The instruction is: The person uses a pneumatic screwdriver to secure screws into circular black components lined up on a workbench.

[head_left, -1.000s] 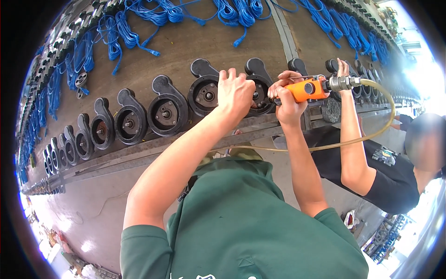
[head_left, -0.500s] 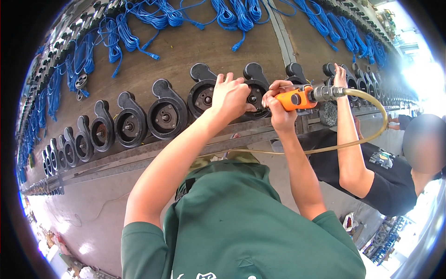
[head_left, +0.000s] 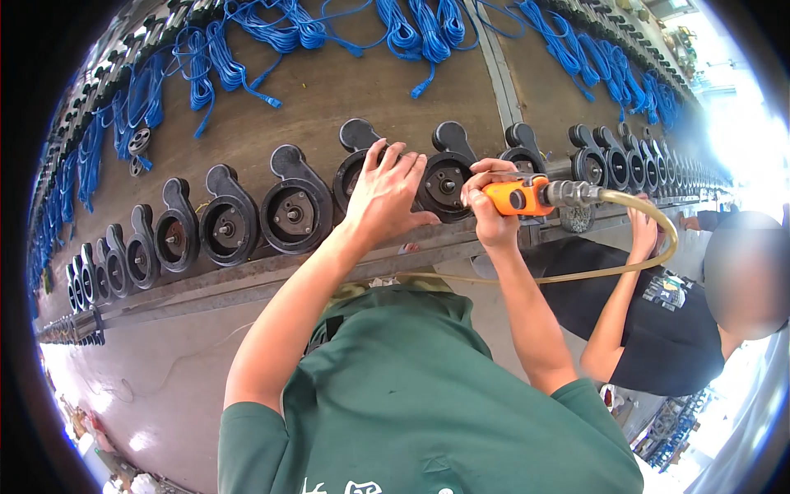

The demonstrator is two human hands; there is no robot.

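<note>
My right hand [head_left: 491, 210] is wrapped around an orange air tool [head_left: 514, 198] with a metal hose fitting; a yellowish hose [head_left: 668, 240] loops away from it. The tool sits just right of a round black housing [head_left: 445, 186] with a shaft in its middle and a knobbed arm. My left hand [head_left: 383, 196] is open, fingers spread, palm down over the near part of the neighbouring black housing [head_left: 357, 133], covering much of it. Whether the fingers press on it I cannot tell. Another black housing [head_left: 296, 210] stands to the left of that one.
Similar housings run along the bench's near edge both ways. Coiled blue cables [head_left: 428, 41] lie across the brown bench top [head_left: 329, 95]. A metal rail [head_left: 370, 265] edges the bench. On the right, close by, a co-worker in a black shirt [head_left: 668, 350] has a hand [head_left: 643, 230] near the hose.
My left hand has moved left, off the housing beside the tool, and its fingers have spread. The tool has shifted slightly left and down. The co-worker's raised arm has dropped from the housings.
</note>
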